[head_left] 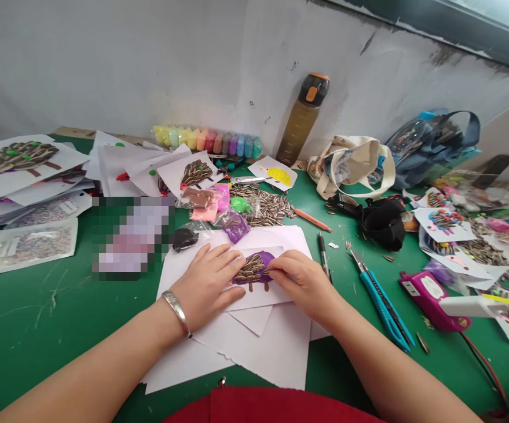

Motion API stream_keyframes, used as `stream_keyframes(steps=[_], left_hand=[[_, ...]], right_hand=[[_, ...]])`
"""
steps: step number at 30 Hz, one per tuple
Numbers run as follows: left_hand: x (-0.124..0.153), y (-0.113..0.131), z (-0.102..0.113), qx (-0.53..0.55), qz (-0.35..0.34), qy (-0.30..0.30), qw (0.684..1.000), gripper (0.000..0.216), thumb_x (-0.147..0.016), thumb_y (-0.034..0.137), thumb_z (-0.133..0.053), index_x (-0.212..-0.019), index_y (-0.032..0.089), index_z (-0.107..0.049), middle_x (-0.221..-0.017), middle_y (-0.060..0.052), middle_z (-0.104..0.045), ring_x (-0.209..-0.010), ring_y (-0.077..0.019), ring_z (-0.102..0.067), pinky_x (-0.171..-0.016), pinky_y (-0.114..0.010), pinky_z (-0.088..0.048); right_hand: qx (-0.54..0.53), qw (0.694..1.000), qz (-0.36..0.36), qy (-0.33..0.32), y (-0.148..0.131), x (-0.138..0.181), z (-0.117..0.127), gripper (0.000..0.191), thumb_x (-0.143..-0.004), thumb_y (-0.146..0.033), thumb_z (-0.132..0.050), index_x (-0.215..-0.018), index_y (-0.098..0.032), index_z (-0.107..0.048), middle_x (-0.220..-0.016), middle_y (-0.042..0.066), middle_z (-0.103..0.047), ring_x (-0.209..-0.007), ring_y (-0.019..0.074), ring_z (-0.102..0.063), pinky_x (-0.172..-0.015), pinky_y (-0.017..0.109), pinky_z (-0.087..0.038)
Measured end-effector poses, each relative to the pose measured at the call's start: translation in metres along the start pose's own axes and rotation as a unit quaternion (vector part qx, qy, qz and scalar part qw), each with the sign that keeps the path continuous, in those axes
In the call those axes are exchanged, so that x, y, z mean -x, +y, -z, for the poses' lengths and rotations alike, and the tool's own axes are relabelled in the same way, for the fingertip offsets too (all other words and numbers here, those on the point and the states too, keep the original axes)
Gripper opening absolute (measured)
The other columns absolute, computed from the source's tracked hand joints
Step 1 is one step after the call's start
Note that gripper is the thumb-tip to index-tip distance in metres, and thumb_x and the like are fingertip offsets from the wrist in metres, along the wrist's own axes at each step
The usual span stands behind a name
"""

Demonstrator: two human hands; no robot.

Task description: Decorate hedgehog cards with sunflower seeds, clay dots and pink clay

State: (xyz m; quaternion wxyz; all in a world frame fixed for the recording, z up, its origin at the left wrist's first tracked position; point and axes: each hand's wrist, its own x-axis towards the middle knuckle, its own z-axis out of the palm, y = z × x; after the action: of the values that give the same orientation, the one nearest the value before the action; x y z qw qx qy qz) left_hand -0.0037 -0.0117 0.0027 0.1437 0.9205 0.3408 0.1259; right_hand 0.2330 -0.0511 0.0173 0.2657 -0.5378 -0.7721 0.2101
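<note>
One left hand (213, 283), frame centre, spread flat, steadying the card (254, 299); one right hand (305, 283), pinched at the purple clay (267, 259), contents hidden from me. Hazards: brushing fingers could dislodge seeds (248, 268); loose sheets (276, 352) beneath might slide.

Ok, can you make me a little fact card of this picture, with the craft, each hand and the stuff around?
Craft: purple shape partly covered with striped seeds, two brown legs below
Left hand: resting on white paper, fingers at the shape's left end
Right hand: fingertips together at the shape's right edge; can't tell if they hold anything
Behind the craft: loose seed pile
Beside the right hand: black pen, blue tool
By the wall: tall bottle, colourful row of packets
</note>
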Motion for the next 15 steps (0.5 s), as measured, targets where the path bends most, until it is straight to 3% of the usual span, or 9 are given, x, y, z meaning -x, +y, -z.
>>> stream_keyframes(steps=[15], left_hand=[[0.0009,-0.0002,-0.0001,0.002,-0.001,0.006,1.000,0.044,-0.089,0.037,-0.056,-0.129,0.020,-0.052,-0.132,-0.010,-0.057,-0.128,-0.0313,-0.042,-0.110,-0.056,-0.025]], right_hand=[[0.029,0.998,0.060,-0.001,0.0008,-0.0028,-0.0081,0.018,-0.091,-0.016,-0.053,-0.081,-0.019,-0.067,-0.080,0.006,-0.062,-0.077,0.0182,-0.056,-0.072,0.030,-0.047]])
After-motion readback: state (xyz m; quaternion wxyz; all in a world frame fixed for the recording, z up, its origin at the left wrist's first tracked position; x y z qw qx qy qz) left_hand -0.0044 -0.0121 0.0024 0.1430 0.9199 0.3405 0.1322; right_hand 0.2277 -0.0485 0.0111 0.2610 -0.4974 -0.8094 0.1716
